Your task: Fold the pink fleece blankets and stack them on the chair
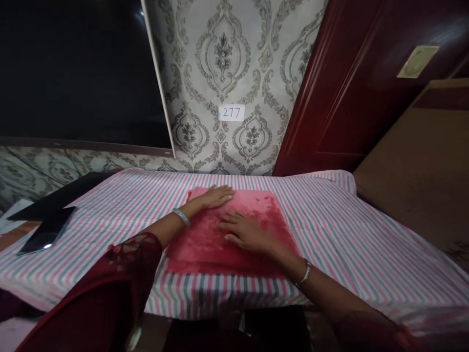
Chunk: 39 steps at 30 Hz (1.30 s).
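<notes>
A red and pink square of plush cloth (205, 244), perhaps a cushion cover, lies flat near the front of the table. My left hand (218, 196) rests on its far edge, fingers stretched out and pointing right. Nearer the middle of the cloth, my right hand (246, 232) lies palm down with its fingers spread. Neither hand grips anything. Darker and lighter patches show in the nap of the fabric. Whatever is directly under my palms is hidden.
A striped tablecloth (330, 230) covers the table. At the left lie a dark glossy tablet-like slab (47, 232) and a black flat panel (62, 195). Behind are a television (80, 73), patterned wallpaper with a "277" paper label (232, 113), and a dark red door (351, 88).
</notes>
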Each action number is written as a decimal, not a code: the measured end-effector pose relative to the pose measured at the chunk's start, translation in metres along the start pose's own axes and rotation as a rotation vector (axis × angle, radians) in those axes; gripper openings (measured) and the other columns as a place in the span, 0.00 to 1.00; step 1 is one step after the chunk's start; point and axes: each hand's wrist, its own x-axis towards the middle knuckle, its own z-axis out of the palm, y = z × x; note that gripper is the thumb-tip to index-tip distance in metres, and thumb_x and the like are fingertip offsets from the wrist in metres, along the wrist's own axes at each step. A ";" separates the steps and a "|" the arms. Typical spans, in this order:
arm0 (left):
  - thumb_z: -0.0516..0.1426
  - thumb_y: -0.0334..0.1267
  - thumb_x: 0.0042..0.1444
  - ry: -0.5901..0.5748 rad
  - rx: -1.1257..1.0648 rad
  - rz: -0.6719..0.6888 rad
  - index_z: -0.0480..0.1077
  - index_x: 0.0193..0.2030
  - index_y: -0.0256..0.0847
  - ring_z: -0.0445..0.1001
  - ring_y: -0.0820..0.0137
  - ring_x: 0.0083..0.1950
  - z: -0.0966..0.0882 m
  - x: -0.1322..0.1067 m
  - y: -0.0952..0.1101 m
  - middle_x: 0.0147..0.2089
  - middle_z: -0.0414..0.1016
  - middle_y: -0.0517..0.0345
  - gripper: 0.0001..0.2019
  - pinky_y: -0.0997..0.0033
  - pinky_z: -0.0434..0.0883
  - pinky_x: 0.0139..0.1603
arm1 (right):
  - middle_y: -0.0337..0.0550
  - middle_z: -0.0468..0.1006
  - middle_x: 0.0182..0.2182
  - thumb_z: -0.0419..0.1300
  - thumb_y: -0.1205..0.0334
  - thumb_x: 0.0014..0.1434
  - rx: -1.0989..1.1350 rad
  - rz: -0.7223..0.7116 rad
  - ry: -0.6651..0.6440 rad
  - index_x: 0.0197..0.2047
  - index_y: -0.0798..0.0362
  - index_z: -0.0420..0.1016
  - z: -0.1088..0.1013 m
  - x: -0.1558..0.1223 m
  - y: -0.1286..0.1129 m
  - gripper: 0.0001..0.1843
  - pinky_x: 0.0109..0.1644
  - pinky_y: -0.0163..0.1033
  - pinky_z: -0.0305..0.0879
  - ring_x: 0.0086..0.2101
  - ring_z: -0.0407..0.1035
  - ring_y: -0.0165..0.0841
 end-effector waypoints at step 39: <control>0.42 0.53 0.71 -0.077 -0.028 0.273 0.53 0.76 0.57 0.45 0.61 0.80 0.008 0.071 0.085 0.79 0.49 0.58 0.28 0.41 0.41 0.76 | 0.46 0.61 0.71 0.51 0.49 0.73 -0.143 0.202 0.131 0.71 0.42 0.64 0.003 -0.075 0.028 0.26 0.74 0.61 0.42 0.72 0.46 0.44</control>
